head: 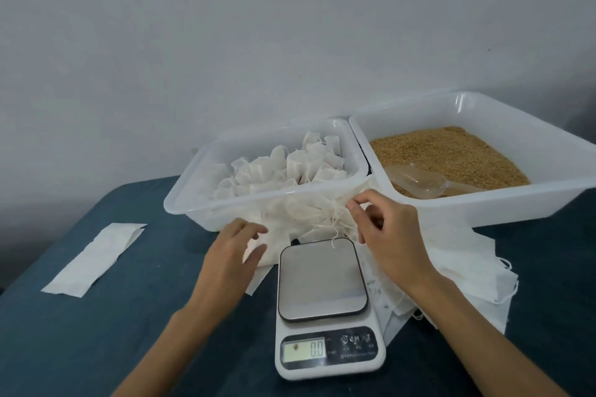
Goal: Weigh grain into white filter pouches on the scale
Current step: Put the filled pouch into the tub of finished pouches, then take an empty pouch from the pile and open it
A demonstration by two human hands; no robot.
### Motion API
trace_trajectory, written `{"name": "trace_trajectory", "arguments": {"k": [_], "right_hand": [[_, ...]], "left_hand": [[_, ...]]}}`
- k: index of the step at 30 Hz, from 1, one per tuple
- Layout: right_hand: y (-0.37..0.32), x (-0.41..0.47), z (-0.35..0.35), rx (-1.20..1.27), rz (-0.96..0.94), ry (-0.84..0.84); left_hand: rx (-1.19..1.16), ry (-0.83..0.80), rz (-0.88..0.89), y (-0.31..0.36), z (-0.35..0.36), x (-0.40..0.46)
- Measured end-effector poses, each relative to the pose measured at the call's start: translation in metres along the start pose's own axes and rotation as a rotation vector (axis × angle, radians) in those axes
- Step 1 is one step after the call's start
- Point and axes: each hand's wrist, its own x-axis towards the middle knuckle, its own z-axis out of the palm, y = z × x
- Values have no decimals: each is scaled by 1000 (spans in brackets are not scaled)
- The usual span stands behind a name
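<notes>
A white kitchen scale [322, 280] with a bare steel platform stands at the front middle; its display reads 0.0. Behind it lies a heap of empty white filter pouches [306, 216] with loose strings. My left hand [232, 251] rests on the left part of that heap, fingers relaxed. My right hand [387, 232] reaches into the heap's right side, and its curled fingers pinch at a pouch. A white tub [483, 203] at the back right holds brown grain [451, 155] and a clear plastic scoop [416, 180].
A white tub [180, 200] at the back middle is full of filled pouches. More flat white pouches [477, 271] spread right of the scale. A flat white paper strip [93, 258] lies on the blue cloth at the left. A grey wall stands behind.
</notes>
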Motion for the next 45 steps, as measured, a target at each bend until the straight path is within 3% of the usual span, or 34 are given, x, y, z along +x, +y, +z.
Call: {"name": "trace_trajectory", "arguments": {"k": [3, 7, 12, 16, 19, 24, 27, 30, 34, 41, 45], "right_hand": [[0, -1, 1, 0, 3, -3], [0, -2, 2, -7, 12, -11], [0, -3, 4, -2, 24, -30], [-3, -3, 5, 77, 84, -85], [-7, -1, 4, 314, 222, -231], [-11, -2, 7, 566, 363, -292], [-9, -3, 6, 462, 319, -183], [-9, -1, 4, 309, 259, -47], [-16, -1, 4, 548, 284, -103], [-21, -8, 3, 146, 57, -82], [-24, -10, 5, 113, 13, -73]], "left_hand": [[115, -109, -21, -16, 4, -5], [128, -113, -118, -29, 6, -3], [79, 114, -94, -32, 5, -6], [-370, 239, -157, -12, -7, -8], [-810, 170, -202, 27, -11, 0], [-1025, 100, -176, 77, 18, 19], [-993, 141, -169, 84, 38, 21], [-721, 258, -4, 82, 44, 17], [-475, 286, 167, 75, 49, 9], [-373, 315, 191, 73, 53, 5], [-315, 353, 198, 71, 53, 5]]}}
